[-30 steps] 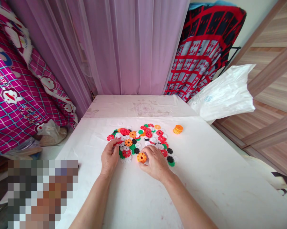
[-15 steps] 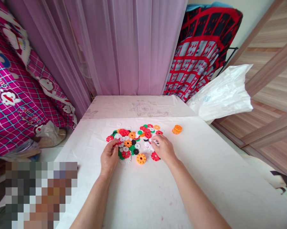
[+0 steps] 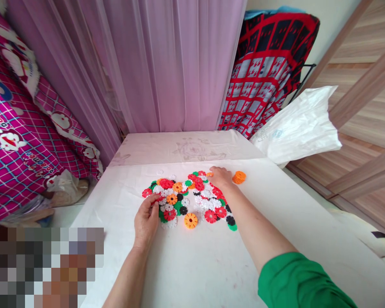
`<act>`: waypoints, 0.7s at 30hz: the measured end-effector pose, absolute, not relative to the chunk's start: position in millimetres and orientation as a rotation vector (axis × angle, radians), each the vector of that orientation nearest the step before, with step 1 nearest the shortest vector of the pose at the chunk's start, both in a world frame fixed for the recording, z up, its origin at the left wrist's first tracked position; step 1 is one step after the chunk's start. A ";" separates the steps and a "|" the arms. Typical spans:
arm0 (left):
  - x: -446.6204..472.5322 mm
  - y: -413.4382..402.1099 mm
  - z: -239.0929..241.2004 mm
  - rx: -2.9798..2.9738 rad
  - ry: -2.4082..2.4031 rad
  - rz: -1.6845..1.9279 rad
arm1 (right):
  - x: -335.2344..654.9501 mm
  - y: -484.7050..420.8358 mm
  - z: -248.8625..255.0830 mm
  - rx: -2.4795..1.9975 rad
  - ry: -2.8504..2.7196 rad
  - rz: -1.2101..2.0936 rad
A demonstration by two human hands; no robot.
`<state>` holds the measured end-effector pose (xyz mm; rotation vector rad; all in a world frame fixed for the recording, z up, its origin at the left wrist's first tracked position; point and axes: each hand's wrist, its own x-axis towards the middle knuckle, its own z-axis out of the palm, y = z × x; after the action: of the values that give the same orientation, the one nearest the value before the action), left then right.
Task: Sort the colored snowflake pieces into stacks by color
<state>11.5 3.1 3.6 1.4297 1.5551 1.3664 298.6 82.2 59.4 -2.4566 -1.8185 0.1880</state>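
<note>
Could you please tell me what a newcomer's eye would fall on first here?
Probably the colourful notched discs on the white table, with the left hand at their left edge and the right hand at their far right edge. Next might come the magenta checked cloth at far left and the red-and-black cloth beyond the table's right.

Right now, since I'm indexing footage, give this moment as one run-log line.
left hand: at left edge of disc pile | right hand: at far orange disc | orange stack: right of pile
</note>
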 end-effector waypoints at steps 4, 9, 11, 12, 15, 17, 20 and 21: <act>11.1 3.2 4.7 1.438 1.561 1.361 | 297.3 85.6 60.0 -2.464 -1.811 0.189; 11.9 3.9 5.5 1.444 1.570 1.350 | 298.2 70.0 65.6 -2.315 -1.696 0.139; 12.8 3.7 6.5 1.437 1.564 1.363 | 291.4 49.0 66.6 -2.209 -1.670 0.170; 13.1 3.6 7.0 1.438 1.560 1.368 | 285.4 35.1 65.9 -2.057 -1.657 0.248; 13.4 3.5 7.7 1.455 1.555 1.368 | 260.7 -12.0 58.5 -1.705 -1.700 0.347; 13.0 3.7 7.0 1.463 1.558 1.370 | 243.9 -39.2 50.9 -1.623 -1.743 0.331; 12.4 4.0 5.6 1.467 1.561 1.373 | 226.4 -62.4 41.4 -1.558 -1.825 0.284; 12.3 4.1 5.4 1.467 1.559 1.372 | 223.0 -65.5 39.7 -1.546 -1.850 0.265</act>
<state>12.3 4.1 5.4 1.4675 1.5586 1.3716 223.0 -65.5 39.7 -1.5456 -1.8503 0.2652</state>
